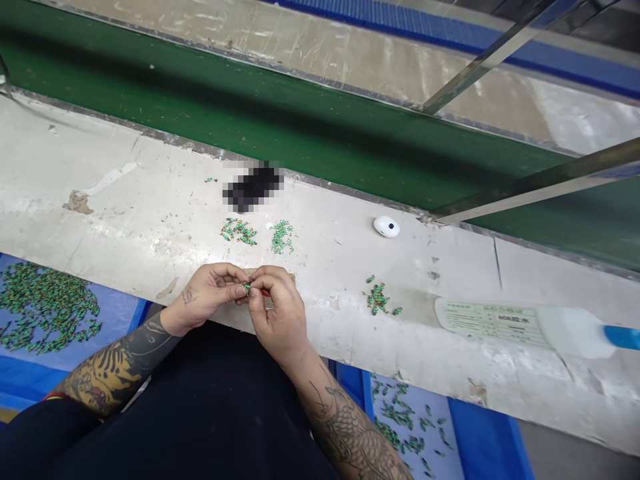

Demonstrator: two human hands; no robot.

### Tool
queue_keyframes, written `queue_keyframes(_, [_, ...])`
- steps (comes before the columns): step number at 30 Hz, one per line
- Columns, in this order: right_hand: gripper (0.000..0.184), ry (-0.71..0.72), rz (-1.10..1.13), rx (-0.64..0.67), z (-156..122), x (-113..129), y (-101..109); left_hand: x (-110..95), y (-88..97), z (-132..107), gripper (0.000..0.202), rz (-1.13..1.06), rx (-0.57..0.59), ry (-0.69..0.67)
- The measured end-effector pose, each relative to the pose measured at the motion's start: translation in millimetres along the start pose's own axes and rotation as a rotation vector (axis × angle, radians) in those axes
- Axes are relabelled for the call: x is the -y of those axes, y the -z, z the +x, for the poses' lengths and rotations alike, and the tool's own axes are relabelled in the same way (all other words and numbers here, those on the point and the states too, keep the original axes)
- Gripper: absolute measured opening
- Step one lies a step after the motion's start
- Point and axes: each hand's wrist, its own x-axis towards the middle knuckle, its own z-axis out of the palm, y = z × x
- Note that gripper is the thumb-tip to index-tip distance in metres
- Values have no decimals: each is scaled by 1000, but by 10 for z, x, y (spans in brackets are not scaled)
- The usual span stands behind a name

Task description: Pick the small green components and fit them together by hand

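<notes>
My left hand pinches a small green part between thumb and forefinger, just above the near edge of the white bench. From the other side, my right hand meets it, thumb and finger closed at the same part. Something orange-red shows under the right fingers; its kind is hidden. A brown block, mostly covered, lies beneath the hands. Beyond them on the bench are a pile of green-and-brown parts and a pile of finer green pieces.
Right of my hands lie a small green cluster, a white rounded object and a translucent bottle with a blue tip. Blue trays of green parts flank my lap, left and right. A green belt and metal posts stand behind.
</notes>
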Motion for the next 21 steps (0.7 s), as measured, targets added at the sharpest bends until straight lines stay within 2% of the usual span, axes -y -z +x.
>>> queue_keyframes(13, [13,51,-39,13,8,-13,-20,13,0,-16,21,-27,-27,5])
queue_keyframes(21, [17,247,-202,-26,-5,-4,1,-106,-115,-99,21,83,-119,-39])
